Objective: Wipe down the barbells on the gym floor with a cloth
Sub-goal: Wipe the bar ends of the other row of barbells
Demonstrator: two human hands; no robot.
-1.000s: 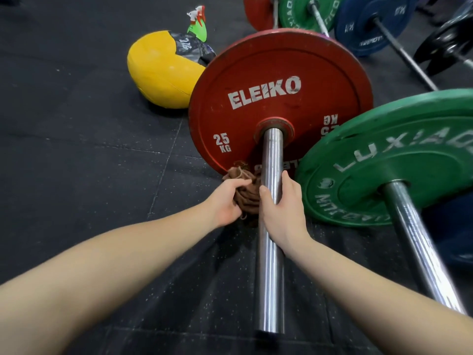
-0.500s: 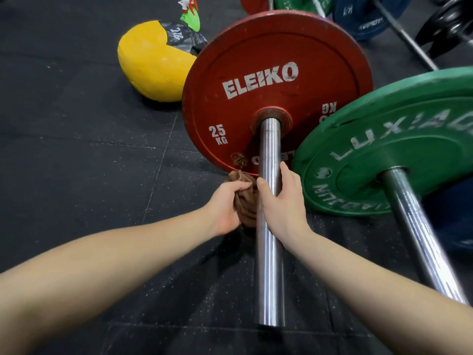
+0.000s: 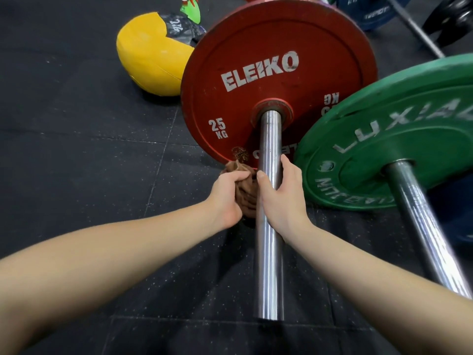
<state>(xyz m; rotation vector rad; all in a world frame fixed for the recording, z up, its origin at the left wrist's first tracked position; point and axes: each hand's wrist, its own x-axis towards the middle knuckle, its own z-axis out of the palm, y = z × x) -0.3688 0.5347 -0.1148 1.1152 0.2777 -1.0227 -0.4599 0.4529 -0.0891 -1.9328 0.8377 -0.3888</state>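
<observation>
- left hand [image 3: 226,198]: fingers curled round a bunched brown cloth [image 3: 247,201], clamped on it.
- cloth sits just left of the barbell sleeve [image 3: 268,265], low by the bottom rim of the red plate [image 3: 279,73]. can't tell if it touches the sleeve or the floor [image 3: 76,162].
- right hand [image 3: 282,198]: wrapped round the sleeve, thumb on the left side, fingers over the right, gripping bare steel.
- the hands are side by side at the same height, with only the cloth and the sleeve between them.
- sleeve runs from lower middle of the view up into the red plate's hub. plate is marked eleiko 25 kg and stands on edge on the black rubber floor.
- second barbell [image 3: 425,226] lies to the right. its green plate [image 3: 384,155] overlaps the red plate's right edge in this view.
- yellow medicine ball [image 3: 151,55] is on the floor behind-left of the red plate, right next to it.
- blue plate [image 3: 366,11] and black plate [image 3: 450,19] are at top right, well apart from the hands.
</observation>
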